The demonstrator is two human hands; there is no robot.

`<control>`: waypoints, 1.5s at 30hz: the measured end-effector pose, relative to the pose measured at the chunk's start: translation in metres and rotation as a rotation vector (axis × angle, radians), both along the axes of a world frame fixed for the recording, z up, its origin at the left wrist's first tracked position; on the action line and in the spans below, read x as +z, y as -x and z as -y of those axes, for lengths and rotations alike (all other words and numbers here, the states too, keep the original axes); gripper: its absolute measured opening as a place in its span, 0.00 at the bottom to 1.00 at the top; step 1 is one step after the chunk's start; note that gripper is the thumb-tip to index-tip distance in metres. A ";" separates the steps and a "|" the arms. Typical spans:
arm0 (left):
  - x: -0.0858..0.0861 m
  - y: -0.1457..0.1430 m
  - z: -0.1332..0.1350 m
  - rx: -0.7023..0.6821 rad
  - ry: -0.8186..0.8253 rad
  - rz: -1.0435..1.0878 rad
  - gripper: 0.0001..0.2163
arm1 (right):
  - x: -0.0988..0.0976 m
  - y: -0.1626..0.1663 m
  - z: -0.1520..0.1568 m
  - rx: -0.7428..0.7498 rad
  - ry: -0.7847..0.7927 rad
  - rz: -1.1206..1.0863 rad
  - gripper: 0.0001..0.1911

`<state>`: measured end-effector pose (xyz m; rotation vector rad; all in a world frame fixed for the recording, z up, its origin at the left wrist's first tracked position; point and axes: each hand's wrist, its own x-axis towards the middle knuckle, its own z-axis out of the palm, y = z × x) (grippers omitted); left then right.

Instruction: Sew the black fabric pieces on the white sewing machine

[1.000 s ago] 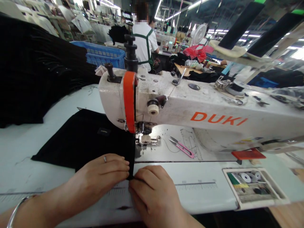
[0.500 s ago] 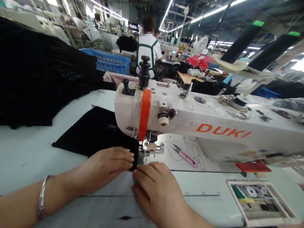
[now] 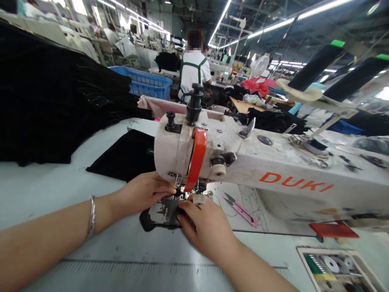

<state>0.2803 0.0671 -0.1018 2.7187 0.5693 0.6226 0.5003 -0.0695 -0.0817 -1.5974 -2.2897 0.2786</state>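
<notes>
My left hand (image 3: pixel 142 192) lies curled on the near edge of a black fabric piece (image 3: pixel 127 156), fingertips right at the presser foot (image 3: pixel 199 198) of a white sewing machine (image 3: pixel 273 170) with an orange guard (image 3: pixel 196 160). My right hand (image 3: pixel 206 227) reaches in from the front with its fingers pressed together against a dark shiny plate (image 3: pixel 158 215) under the needle. What the right fingers pinch is hidden. A silver bangle (image 3: pixel 90 217) sits on my left wrist.
Pink thread snips (image 3: pixel 241 209) lie on the bed right of the needle. A tray of bobbins (image 3: pixel 337 269) is set in the table at lower right. Stacked black fabric (image 3: pixel 54 105) fills the left. A blue basket (image 3: pixel 146 83) and a seated person (image 3: pixel 194 69) are behind.
The view has dropped lower and closer. Both hands have moved forward from the table's front edge to the presser foot, and the fabric now lies further back under the machine head.
</notes>
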 end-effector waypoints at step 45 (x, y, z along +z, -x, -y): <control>0.008 -0.003 -0.009 0.098 -0.026 -0.138 0.16 | -0.010 -0.014 -0.008 -0.062 -0.169 -0.228 0.06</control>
